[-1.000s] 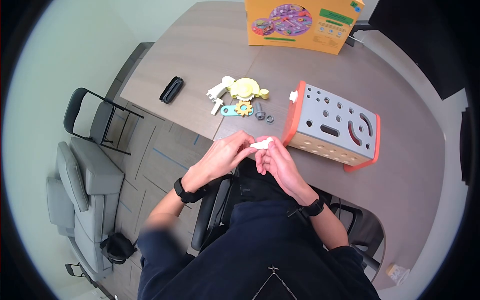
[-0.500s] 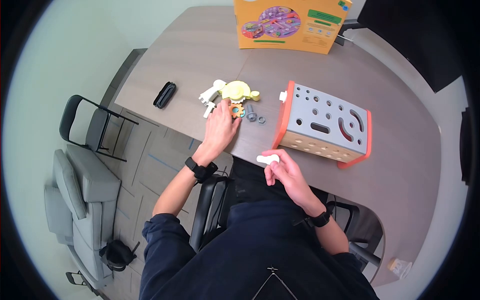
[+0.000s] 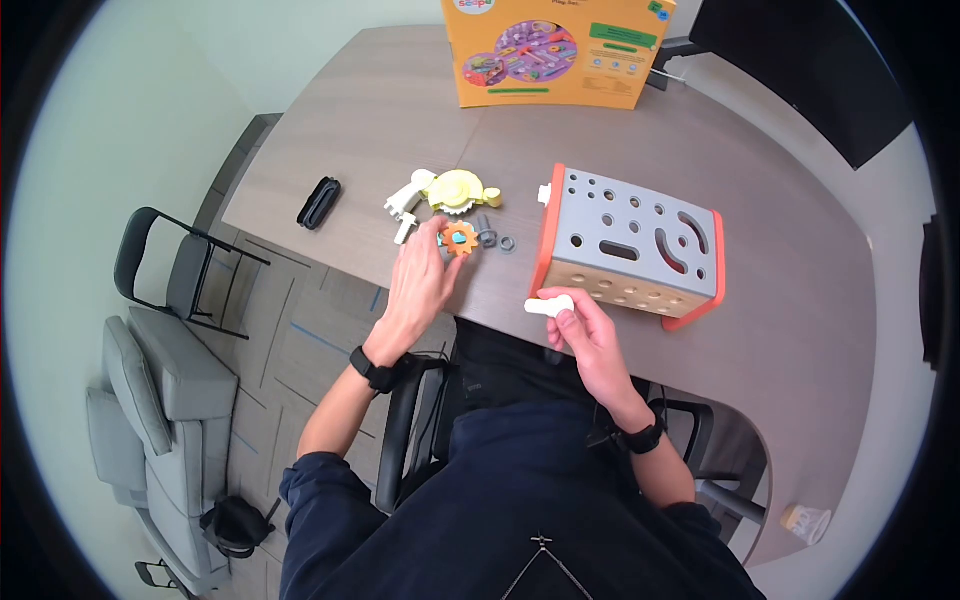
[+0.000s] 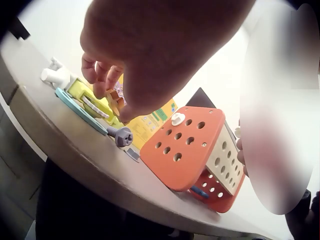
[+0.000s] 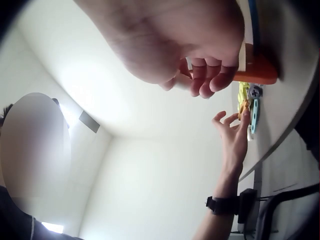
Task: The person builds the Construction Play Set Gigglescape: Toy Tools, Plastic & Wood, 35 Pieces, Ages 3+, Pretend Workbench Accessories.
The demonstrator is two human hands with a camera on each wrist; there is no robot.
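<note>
My left hand pinches an orange toy gear between thumb and fingers. In the left wrist view the gear is tipped on edge above a flat teal strip. My right hand holds a small white piece, narrow with a rounder end, between thumb and fingers near the table's front edge. Around the left hand lie a yellow-green toy part with a white toothed disc, a pale fork-ended piece, a white bolt, a grey bolt and a grey nut.
A toy workbench with a grey perforated top and orange ends stands right of the parts. A black case lies at the left. Behind stands a yellow printed box, with a dark screen at the back right.
My left hand has left the white piece, reached forward to the loose parts and taken hold of the orange gear. The right hand keeps the white piece alone.
</note>
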